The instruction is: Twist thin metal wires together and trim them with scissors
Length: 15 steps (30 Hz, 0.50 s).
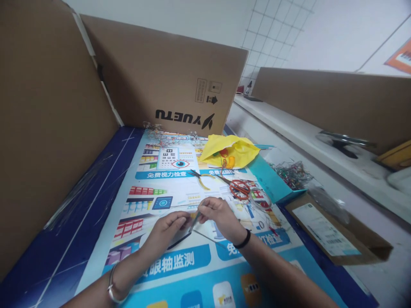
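Observation:
My left hand (pixel 171 226) is closed, thumb and fingers pinched around the lower side of a thin grey-green strip (pixel 195 221). From the right, my right hand (pixel 218 217) pinches the strip's upper end. A thin dark wire-like length (pixel 210 239) slants down to the right below the fingers. Under my left hand runs a dark curved edge (pixel 180 240); I cannot make out what it belongs to. Just beyond the hands lie yellow-handled pliers (pixel 203 180) and red-handled scissors (pixel 239 189). Beside the scissors is a clear round coil (pixel 260 199).
A yellow bag (pixel 231 147) with red and orange bits lies behind the tools. Tangled wires fill a turquoise box (pixel 269 175) at right, near a labelled brown carton (pixel 334 235). Cardboard panels (pixel 160 72) wall the back and left. A printed poster (pixel 150 179) covers the table.

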Tool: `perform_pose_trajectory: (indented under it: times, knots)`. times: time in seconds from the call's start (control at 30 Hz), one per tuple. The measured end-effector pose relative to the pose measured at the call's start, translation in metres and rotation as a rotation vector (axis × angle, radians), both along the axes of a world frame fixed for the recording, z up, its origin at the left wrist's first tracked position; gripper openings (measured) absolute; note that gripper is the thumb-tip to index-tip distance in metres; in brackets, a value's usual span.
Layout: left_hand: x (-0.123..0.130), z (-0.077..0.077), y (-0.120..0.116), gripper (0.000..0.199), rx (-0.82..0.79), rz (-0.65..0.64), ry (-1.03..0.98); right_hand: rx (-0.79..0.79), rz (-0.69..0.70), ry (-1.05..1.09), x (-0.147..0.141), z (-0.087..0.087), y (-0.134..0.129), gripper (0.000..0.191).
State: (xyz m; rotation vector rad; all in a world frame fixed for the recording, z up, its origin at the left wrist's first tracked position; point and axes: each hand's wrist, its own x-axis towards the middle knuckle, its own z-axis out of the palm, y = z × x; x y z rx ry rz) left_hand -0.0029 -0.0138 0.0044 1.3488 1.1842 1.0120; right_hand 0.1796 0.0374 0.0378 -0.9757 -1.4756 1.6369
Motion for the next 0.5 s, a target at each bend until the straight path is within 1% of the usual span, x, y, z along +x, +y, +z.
perform_pose_trajectory:
  times: [0.07,0.13,0.2,0.27,0.43,0.5]
  knots:
    - [0.001,0.001,-0.001,0.025,0.004,-0.031,0.011,0.027,0.049,-0.013,-0.008,-0.003,-0.003,0.021]
    - [0.002,0.003,-0.002,0.022,0.007,-0.024,0.039,0.092,0.073,-0.058,-0.014,-0.006,-0.006,0.017]
    - [0.002,0.004,-0.002,0.019,-0.007,-0.001,0.061,0.176,0.063,-0.115,-0.019,-0.007,-0.007,0.013]
    - [0.003,0.004,-0.002,0.017,-0.027,0.016,0.074,0.222,0.039,-0.158,-0.022,-0.008,-0.008,0.01]
    - [0.004,0.003,-0.004,0.02,-0.031,0.008,0.091,0.136,0.035,-0.154,-0.026,-0.011,-0.009,0.011]
    - [0.004,0.002,-0.004,0.021,-0.021,0.01,0.108,0.135,0.032,-0.159,-0.026,-0.012,-0.009,0.013]
